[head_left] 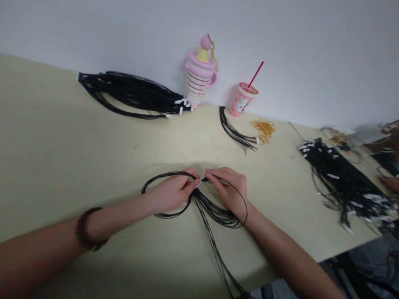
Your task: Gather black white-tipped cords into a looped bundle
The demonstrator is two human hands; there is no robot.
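A bundle of thin black cords [215, 232] lies on the pale table [62, 145] in front of me, looped to both sides and trailing off the near edge. My left hand [173, 192] pinches the cords where the left loop meets the bundle. My right hand [229, 189] pinches the same cords just to the right, with the right loop curving round it. The fingertips of both hands nearly touch. A dark bracelet [85, 228] circles my left wrist.
A large pile of black cords with white tags [134, 93] lies at the back left by a pink striped bottle [199, 77]. A pink cup with a red straw [242, 97], a small cord bunch [237, 133], yellow rubber bands [264, 128] and another tagged pile [343, 178] sit to the right. Another person's hand [389, 182] shows at the far right.
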